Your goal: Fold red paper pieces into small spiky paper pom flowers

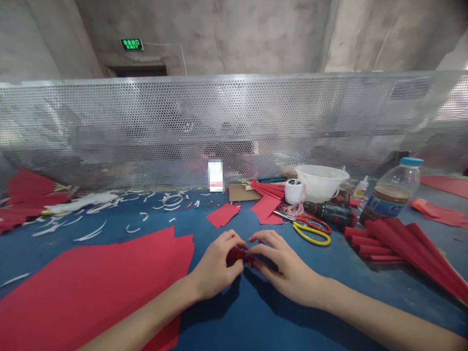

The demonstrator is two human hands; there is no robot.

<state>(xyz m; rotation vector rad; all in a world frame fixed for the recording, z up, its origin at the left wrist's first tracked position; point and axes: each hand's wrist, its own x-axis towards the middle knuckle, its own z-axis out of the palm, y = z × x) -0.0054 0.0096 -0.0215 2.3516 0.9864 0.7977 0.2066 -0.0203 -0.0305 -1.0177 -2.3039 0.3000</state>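
Note:
My left hand [215, 265] and my right hand [285, 265] meet low at the middle of the blue table top [204, 312]. Between their fingers they pinch a small bunch of folded dark red paper [237, 256], partly hidden by my fingers. To the left of my left hand lies a wide stack of red paper sheets [91, 287]. Nearest my right hand, up and to the right, are yellow-handled scissors [310, 233] and a bundle of pleated red paper [413, 243].
Along the back stand a white plastic bowl [321, 183], a twine spool [293, 191], a cordless drill [329, 213] and a plastic bottle with a blue cap [391, 192]. White paper scraps [91, 229] litter the left side. A perforated metal panel [219, 122] bounds the far edge.

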